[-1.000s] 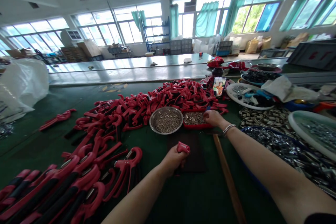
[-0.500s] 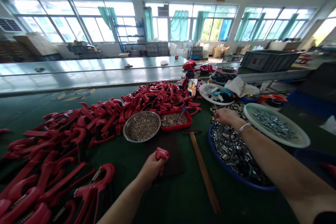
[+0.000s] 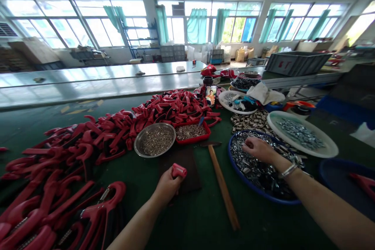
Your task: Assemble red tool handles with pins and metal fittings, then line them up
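Observation:
My left hand (image 3: 168,185) is closed round a red plastic clamp part (image 3: 179,170), holding it upright over a dark mat (image 3: 191,172). One end of the part sticks out above my fist, and the rest is hidden by the hand. Over a blue basin (image 3: 244,181) of shiny springs and small metal parts (image 3: 243,158), my right hand (image 3: 258,149) has its fingers curled together. Whatever is in those fingers cannot be made out. Between my hands lies a wooden-handled hammer (image 3: 222,185).
Red clamps (image 3: 96,136) are heaped on the left and at the back. A steel bowl (image 3: 139,152) and a red tray (image 3: 202,137) hold small metal pieces. Loose metal clips (image 3: 252,120), a pale tray (image 3: 332,150) and a propped phone (image 3: 210,95) stand further off.
My right hand has moved nearer, from over the loose metal clips to above the blue basin. My left hand still holds the red clamp part. The view has shifted slightly.

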Available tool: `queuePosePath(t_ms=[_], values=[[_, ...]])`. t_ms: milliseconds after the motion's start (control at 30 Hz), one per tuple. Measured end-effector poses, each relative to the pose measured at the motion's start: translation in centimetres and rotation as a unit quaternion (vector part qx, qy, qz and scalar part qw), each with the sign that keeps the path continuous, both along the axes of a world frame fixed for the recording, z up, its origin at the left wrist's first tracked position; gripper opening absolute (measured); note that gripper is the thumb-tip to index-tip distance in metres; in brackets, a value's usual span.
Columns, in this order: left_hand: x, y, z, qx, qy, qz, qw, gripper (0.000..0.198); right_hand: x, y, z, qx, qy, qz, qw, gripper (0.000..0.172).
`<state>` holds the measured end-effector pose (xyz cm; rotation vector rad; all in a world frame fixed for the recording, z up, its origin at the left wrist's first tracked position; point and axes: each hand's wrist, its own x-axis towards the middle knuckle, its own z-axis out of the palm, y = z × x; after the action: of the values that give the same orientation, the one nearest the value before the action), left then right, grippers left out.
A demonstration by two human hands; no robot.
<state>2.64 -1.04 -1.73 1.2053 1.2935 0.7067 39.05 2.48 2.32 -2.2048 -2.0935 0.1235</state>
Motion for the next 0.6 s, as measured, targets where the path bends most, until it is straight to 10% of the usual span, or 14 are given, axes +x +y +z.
queuePosePath(t_ms=[100,233,600], values=[[0.0,0.0,-0.1,0.003,-0.017,0.001,1.0,0.028,1.0,-0.5,0.4,0.016,0.174,-0.026,0.984,0.028],[0.4,0.1,0.3,-0.01,-0.027,0.007,1.0,0.031,1.5,-1.5,0.4,-0.046,0.44,-0.088,0.892,0.037],[0.4,-0.1,0.3,-0.001,-0.012,0.005,1.0,0.028,0.1,1.6,-0.5,-0.034,0.209,-0.086,0.974,0.024]])
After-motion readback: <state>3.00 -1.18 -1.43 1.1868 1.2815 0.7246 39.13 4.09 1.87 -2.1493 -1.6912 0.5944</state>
